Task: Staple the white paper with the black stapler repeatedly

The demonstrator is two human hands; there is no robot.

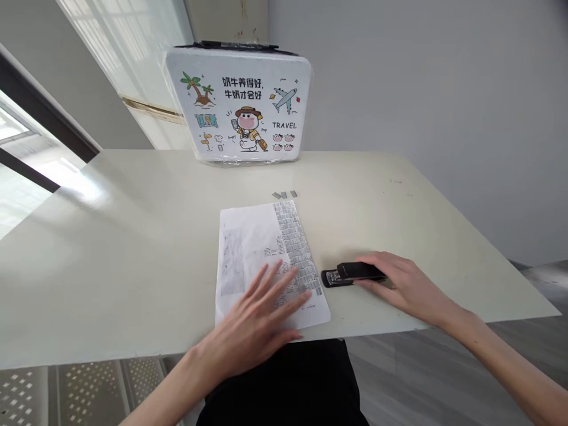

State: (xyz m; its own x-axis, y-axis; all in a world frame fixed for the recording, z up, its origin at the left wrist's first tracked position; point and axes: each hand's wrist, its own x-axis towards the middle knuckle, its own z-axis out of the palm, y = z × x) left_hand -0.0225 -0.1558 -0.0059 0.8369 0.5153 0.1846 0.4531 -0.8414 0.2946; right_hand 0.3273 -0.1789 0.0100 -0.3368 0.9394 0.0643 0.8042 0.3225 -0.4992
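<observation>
In the upper centre, a hard-looking white case (pixel 248 127) with rounded corners, a black top edge and clear crinkled plastic film carries two lines of black Chinese characters, "奶牛养得好, 牛奶才会好", and "TRAVEL" at its right. Around these are printed a cartoon cow in a hat, palm trees and an airplane; the smaller lettering is hard to read.

Below it, in the centre of the frame, a white printed sheet (pixel 255 222) lies flat on the smooth cream bench (pixel 133 254). Its print is too fine to read; a grey picture block fills its left part, and dense rows of shiny metal staples (pixel 295 242) cover a band along its right side. The left hand (pixel 252 325) rests on the sheet's lower part, fingers spread.

Right of centre, the right hand (pixel 408 284) has its fingers closed around the rear of a black stapler (pixel 355 272), its silvery metal nose pointing left, just beside the sheet. Small grey staple strips (pixel 284 194) lie just above the sheet.
</observation>
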